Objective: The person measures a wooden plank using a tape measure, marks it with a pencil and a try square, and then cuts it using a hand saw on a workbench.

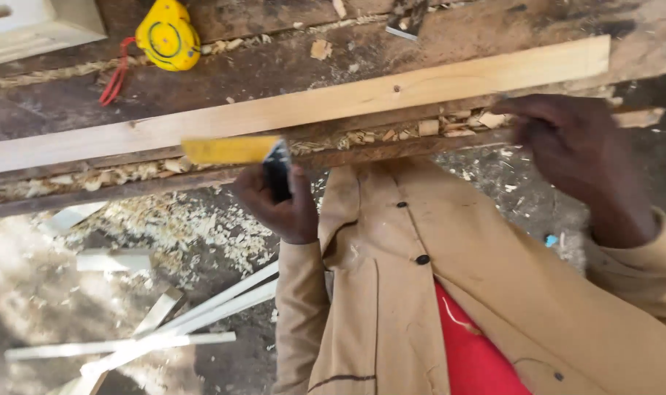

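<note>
While the left hand (pixel 280 205) grips the dark handle of a try square with a yellow blade (pixel 234 149), fingers curled tight around it, the blade lies flat and points toward nine o'clock along the near edge of the long pale planed timber strip (pixel 333 102). That strip runs across the dark, worn wooden workbench (pixel 289 62) from eight o'clock up toward two o'clock. At three o'clock the right hand (pixel 570 150) rests at the bench's near edge just below the strip's far end, fingers bent over; motion blur hides whether it pinches anything. Pale wood shavings (pixel 391 135) fill the groove along the bench front, between the two hands. At eleven o'clock, well apart from both hands, a round yellow tape measure with a red strap (pixel 166 35) sits on the bench. Below, at seven o'clock, thin white offcut strips (pixel 165 340) lie crossed on the shaving-strewn floor. A tan buttoned work coat (pixel 435 292) over a red garment fills six o'clock.
</note>
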